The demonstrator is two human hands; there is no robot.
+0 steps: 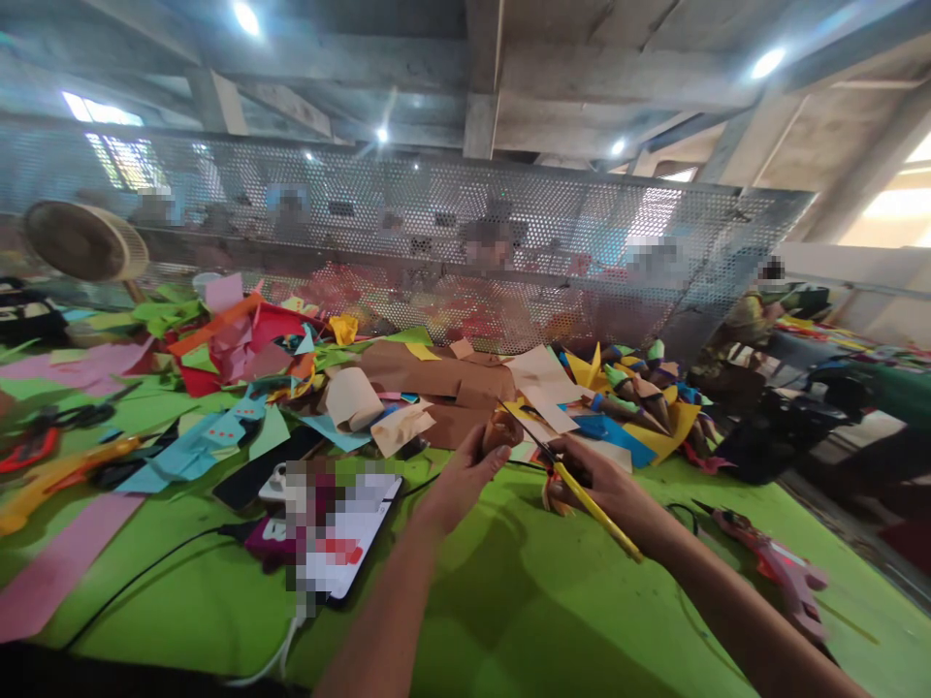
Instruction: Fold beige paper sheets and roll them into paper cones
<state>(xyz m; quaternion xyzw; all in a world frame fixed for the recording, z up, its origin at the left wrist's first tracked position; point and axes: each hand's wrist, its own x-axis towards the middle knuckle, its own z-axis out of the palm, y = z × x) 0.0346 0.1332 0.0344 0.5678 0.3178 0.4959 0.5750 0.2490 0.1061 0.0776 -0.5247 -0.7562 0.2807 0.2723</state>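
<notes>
My left hand (465, 477) is closed around a small brown piece (501, 431) that looks like folded paper. In my right hand (593, 485) is a pair of scissors with yellow handles (607, 523). The dark blades reach up and left, beside the brown piece and partly open. A light brown scrap (557, 492) shows just under my right hand. Both hands are above the green table (495, 601). Behind them lie brown sheets (429, 383) and a pale sheet (542, 378).
A pink glue gun (789, 572) lies at the right, an orange one (65, 475) at the left. Left of my hands, a phone (360, 543) sits by cables. Coloured paper is heaped along the back, before a perforated metal screen (436, 223). A fan (80, 240) stands far left.
</notes>
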